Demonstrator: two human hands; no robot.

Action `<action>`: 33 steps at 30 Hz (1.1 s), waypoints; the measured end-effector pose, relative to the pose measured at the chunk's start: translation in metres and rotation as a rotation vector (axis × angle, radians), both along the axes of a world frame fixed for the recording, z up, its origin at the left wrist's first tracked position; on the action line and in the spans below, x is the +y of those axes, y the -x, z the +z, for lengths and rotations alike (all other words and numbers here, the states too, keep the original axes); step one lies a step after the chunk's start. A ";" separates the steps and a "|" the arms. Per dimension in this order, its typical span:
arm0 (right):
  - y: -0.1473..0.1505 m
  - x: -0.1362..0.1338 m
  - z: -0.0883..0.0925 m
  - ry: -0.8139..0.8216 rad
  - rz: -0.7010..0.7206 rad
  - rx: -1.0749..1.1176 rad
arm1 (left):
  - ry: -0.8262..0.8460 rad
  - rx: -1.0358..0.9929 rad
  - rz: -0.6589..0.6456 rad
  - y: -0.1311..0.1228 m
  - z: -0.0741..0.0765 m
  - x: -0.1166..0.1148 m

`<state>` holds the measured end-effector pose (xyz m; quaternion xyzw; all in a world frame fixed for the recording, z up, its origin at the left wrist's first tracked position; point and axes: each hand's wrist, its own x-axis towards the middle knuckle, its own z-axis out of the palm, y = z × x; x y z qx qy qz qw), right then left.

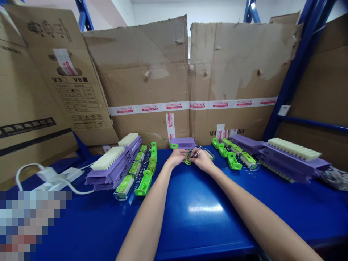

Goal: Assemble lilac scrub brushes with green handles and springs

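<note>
At the far middle of the blue table, my left hand [178, 157] pinches a small green plastic piece [187, 158] from its left side. My right hand [203, 159] is closed around a thin metal coil spring [199, 149], which sticks up above the fingers close to the green piece. Whether the spring touches that piece I cannot make out. Just behind my hands lies a purple brush head [182, 142], a green bracket [173, 145] at its left end. A clear and green block [210, 155] shows partly behind my right hand.
Purple brush heads with cream bristles [108, 158] are stacked at left, more [293, 148] at right. Beside them run rows of green brackets [144, 183], springs and clear-green blocks [125, 185]. A white power strip [61, 178] lies far left. Cardboard sheets [146, 83] wall the back.
</note>
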<state>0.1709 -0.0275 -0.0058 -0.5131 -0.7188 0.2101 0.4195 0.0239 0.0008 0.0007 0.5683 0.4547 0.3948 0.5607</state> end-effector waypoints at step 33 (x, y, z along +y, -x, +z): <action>-0.005 0.006 -0.001 -0.074 0.080 -0.137 | -0.080 0.055 -0.249 0.004 -0.003 0.005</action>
